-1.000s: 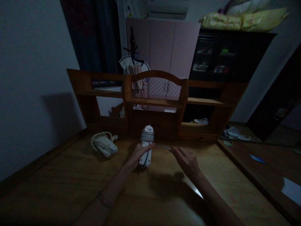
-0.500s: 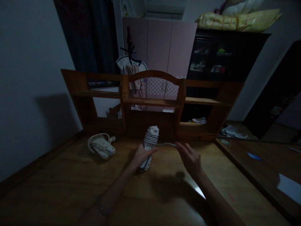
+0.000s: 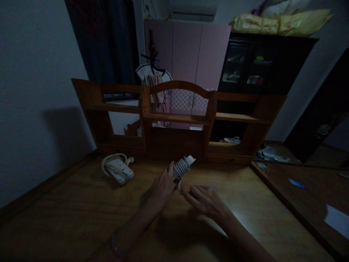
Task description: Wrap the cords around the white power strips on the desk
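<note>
My left hand [image 3: 163, 185] is closed around a white power strip [image 3: 192, 159], which is tilted with its far end to the right. Several turns of the strip's white cord [image 3: 181, 167] are wound about its body. My right hand [image 3: 203, 198] pinches the loose part of that cord just below and to the right of the strip. The near part of the strip is hidden behind my left hand. On the desk to the left lies a second white power strip [image 3: 120, 170] with its cord looped over it.
The wooden desk [image 3: 81, 214] has a shelf unit [image 3: 177, 117] along its back edge. A wall [image 3: 40, 109] borders the left side. On the right is a lower wooden surface with a white paper [image 3: 338, 220] and a blue card [image 3: 296, 183].
The power strip has turned in my left hand, from nearly upright to leaning right. My right hand has moved left and down with the cord, close to the strip.
</note>
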Demonstrator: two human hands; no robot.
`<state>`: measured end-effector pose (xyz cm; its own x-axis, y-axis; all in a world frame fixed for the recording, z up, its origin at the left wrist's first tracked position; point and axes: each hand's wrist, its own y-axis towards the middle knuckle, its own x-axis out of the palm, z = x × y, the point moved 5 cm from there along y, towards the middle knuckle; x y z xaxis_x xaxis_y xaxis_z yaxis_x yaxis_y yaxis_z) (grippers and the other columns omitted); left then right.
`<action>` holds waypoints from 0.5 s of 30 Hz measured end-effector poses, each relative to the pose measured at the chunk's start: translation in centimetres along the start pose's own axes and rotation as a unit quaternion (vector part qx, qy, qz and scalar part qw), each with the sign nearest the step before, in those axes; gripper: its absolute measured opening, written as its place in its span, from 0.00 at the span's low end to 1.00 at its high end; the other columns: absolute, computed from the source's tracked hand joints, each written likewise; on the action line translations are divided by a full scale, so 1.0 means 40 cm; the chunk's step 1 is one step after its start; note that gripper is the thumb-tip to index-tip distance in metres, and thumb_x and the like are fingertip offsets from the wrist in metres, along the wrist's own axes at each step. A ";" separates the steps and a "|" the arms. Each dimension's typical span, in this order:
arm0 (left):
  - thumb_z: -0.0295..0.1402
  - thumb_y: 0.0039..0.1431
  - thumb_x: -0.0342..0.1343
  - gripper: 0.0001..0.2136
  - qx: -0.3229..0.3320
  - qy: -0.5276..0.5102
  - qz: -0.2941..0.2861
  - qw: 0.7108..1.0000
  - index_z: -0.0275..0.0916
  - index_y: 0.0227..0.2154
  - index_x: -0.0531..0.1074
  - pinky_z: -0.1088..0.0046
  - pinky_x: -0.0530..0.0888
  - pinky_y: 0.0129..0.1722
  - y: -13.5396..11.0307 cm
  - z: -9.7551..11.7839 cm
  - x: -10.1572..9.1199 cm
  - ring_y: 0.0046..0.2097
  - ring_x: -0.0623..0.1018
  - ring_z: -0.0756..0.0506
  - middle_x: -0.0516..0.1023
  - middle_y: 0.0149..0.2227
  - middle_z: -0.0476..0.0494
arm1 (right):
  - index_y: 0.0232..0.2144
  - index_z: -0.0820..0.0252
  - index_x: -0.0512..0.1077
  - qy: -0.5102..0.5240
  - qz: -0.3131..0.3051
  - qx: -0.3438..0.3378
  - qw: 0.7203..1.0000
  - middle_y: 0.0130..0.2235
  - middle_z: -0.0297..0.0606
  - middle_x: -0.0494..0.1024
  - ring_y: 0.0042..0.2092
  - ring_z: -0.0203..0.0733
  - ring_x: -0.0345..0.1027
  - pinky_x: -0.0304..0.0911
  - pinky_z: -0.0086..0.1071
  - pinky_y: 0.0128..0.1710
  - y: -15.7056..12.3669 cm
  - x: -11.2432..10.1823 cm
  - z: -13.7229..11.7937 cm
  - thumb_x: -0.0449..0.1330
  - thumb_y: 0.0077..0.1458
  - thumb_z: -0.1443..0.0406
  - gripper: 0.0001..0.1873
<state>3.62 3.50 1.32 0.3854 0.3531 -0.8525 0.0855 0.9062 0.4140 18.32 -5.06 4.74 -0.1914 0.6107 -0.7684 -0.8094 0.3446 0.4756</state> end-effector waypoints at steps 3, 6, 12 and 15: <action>0.39 0.55 0.57 0.34 0.030 0.015 -0.021 0.999 0.39 0.61 0.50 0.69 0.68 0.42 -0.006 0.020 0.012 0.47 0.74 0.40 0.70 0.51 0.34 | 0.51 0.65 0.64 0.000 0.021 0.021 1.000 0.29 0.36 0.69 0.27 0.35 0.60 0.52 0.29 0.22 -0.007 -0.010 0.022 0.50 0.60 0.72 0.17; 0.44 0.55 0.55 0.29 0.081 0.014 -0.039 0.996 0.37 0.56 0.57 0.68 0.68 0.41 -0.014 0.048 0.022 0.45 0.75 0.39 0.72 0.48 0.36 | 0.49 0.65 0.65 -0.007 0.058 0.056 0.997 0.29 0.36 0.69 0.28 0.35 0.61 0.52 0.30 0.24 -0.023 -0.029 0.061 0.51 0.60 0.73 0.15; 0.44 0.56 0.54 0.17 0.177 0.040 -0.060 0.982 0.38 0.44 0.64 0.68 0.69 0.37 -0.033 0.089 0.030 0.40 0.74 0.41 0.73 0.40 0.41 | 0.39 0.61 0.68 -0.006 0.069 0.132 0.989 0.31 0.35 0.69 0.30 0.35 0.62 0.52 0.30 0.28 -0.057 -0.036 0.132 0.56 0.60 0.64 0.06; 0.42 0.54 0.58 0.19 0.222 0.061 -0.061 0.971 0.39 0.45 0.63 0.68 0.69 0.36 -0.037 0.102 0.019 0.39 0.74 0.41 0.72 0.40 0.42 | 0.32 0.60 0.67 -0.006 0.035 0.157 0.987 0.30 0.35 0.68 0.31 0.36 0.61 0.52 0.31 0.30 -0.062 -0.031 0.154 0.57 0.59 0.62 0.07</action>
<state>7.53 1.47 1.33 0.2378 0.2980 -0.9245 0.5223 0.7632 0.3804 23.99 -2.30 7.15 -0.2335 0.6482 -0.7247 -0.5823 0.5037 0.6381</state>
